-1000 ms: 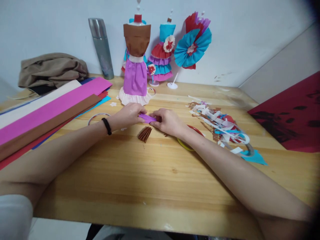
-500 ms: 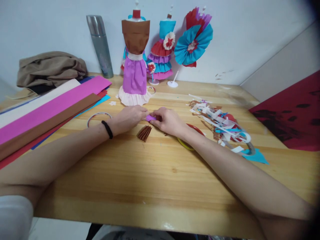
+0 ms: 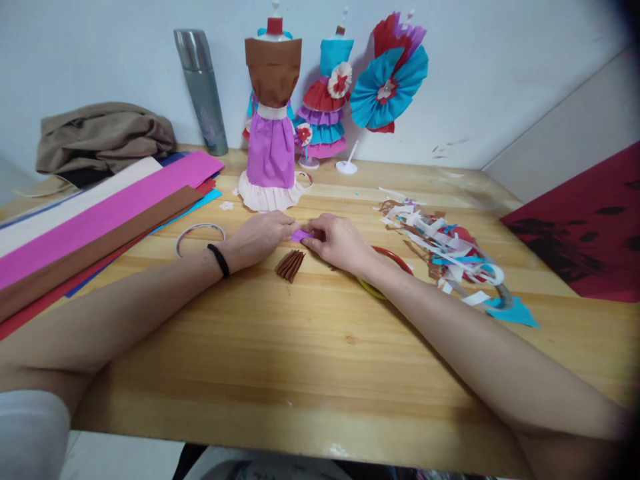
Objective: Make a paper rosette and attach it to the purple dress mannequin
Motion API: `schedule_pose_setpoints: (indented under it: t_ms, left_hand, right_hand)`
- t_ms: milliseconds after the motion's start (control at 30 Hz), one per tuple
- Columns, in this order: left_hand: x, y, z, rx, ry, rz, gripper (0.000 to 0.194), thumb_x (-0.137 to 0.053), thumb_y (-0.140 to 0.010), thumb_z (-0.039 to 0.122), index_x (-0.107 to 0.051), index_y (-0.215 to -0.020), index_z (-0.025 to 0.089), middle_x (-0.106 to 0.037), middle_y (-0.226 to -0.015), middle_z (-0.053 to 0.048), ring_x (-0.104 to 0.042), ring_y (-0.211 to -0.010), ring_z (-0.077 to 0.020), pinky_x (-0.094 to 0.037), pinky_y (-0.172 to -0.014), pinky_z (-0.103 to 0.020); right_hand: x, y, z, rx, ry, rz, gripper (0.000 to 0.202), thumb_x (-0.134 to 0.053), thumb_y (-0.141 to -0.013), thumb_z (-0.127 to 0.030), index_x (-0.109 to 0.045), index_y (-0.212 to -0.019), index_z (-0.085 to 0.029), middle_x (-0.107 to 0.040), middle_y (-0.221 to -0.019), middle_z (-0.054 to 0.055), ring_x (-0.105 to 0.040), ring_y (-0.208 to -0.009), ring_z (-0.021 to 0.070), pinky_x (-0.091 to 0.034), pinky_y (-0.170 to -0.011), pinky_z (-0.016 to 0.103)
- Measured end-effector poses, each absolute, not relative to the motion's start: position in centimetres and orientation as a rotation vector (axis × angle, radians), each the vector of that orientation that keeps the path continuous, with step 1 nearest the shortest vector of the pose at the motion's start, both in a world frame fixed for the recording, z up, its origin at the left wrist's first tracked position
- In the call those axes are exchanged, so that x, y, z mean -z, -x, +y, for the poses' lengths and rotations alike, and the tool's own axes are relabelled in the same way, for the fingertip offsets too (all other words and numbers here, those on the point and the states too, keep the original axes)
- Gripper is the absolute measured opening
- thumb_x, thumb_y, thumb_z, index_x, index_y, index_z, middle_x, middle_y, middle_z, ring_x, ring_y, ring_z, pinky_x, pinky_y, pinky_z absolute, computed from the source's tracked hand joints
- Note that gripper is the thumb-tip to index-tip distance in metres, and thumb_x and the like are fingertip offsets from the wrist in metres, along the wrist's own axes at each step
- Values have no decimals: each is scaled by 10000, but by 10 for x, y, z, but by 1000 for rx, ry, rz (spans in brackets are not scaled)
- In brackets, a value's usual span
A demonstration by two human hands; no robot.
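Observation:
A small piece of purple paper (image 3: 301,236) lies between my two hands, near the middle of the table. My left hand (image 3: 265,235), with a black band at the wrist, has its fingers closed on the paper's left end. From the other side my right hand (image 3: 336,239) pinches it between thumb and fingers. Much of the paper is hidden under the fingers. Just below it on the wood rests a pleated piece of brown paper (image 3: 290,266). Behind my hands stands a dress form (image 3: 271,147) in a brown top and a purple skirt with a pale ruffle.
Long coloured paper sheets (image 3: 100,220) are stacked at left, near a tape ring (image 3: 200,227). Red and yellow rings (image 3: 395,257) sit beneath my right forearm. Paper scraps (image 3: 450,250) are heaped at right. A steel flask (image 3: 203,93) and more decorated stands (image 3: 323,113) line the wall.
The whole view has shifted very slightly. Both hands keep their hold on the purple paper with almost no visible movement.

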State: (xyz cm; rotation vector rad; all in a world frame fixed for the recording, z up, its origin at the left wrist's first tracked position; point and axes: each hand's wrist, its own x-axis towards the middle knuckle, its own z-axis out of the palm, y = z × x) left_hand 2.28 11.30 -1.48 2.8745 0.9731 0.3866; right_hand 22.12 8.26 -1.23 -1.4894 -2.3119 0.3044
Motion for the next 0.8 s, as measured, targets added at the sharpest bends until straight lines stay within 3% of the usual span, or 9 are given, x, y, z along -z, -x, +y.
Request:
schedule_pose_setpoints:
  t_ms: [133, 433, 800]
  left_hand:
    - [15, -23, 114, -309, -2916, 998, 286, -405, -997, 195, -685, -976, 140, -682, -1028, -106, -597, -979, -216, -458, -872, -333]
    - [13, -26, 116, -304, -2913, 1153, 227, -519, -942, 217, -710, -1045, 152, -666, -996, -98, -601, -993, -234, -484, -855, -342]
    - [15, -26, 111, -480, -2857, 1109, 228, -528, -936, 259, -704, -868, 131, -644, -899, -89, -588, -908, -220, -485, -832, -357]
  right_hand:
    - [12, -221, 82, -305, 1495, -2309, 161, -610, -834, -195, -747, -915, -171, -657, -794, 61, -567, -722, 186, -393, -677, 296]
    - [11, -218, 82, -292, 1514, -2312, 145, -617, -842, -198, -745, -901, -166, -678, -782, 57, -556, -692, 173, -375, -660, 289]
    - [12, -217, 82, -273, 1511, -2285, 121, -602, -824, -171, -723, -829, -175, -668, -769, 58, -533, -681, 175, -369, -656, 293]
